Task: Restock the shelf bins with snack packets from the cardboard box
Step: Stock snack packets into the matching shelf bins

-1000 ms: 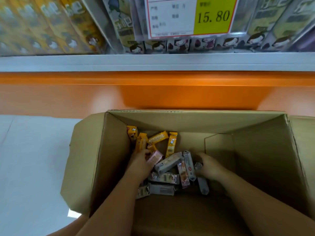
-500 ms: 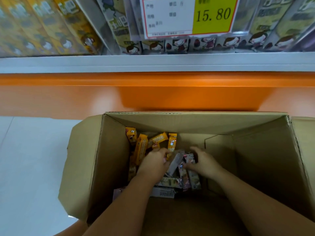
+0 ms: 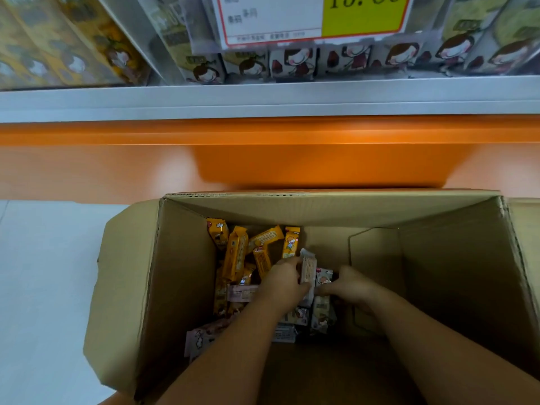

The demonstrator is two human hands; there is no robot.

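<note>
An open cardboard box [image 3: 181,273] stands on the floor under the shelf. Several yellow snack packets [image 3: 236,255] lie in its far left corner, with pale pink and grey packets [image 3: 242,292] around and below my hands. Both arms reach down into the box. My left hand [image 3: 285,280] grips an upright pale packet [image 3: 308,268] by its side. My right hand [image 3: 349,283] curls its fingers on a grey-pink packet [image 3: 323,277] right beside it. The two hands nearly touch over the pile.
Above the box runs an orange shelf base [image 3: 292,159] and a grey shelf edge [image 3: 263,100]. Shelf bins hold yellow packets [image 3: 58,45] on the left and cartoon-girl packets [image 3: 292,64] in the middle. A price tag [image 3: 315,16] hangs over them. White floor [image 3: 43,287] lies left.
Both hands have drawn together at the middle of the pile. The left hand has lifted a pale packet upright, and the right hand has moved left onto the packet beside it.
</note>
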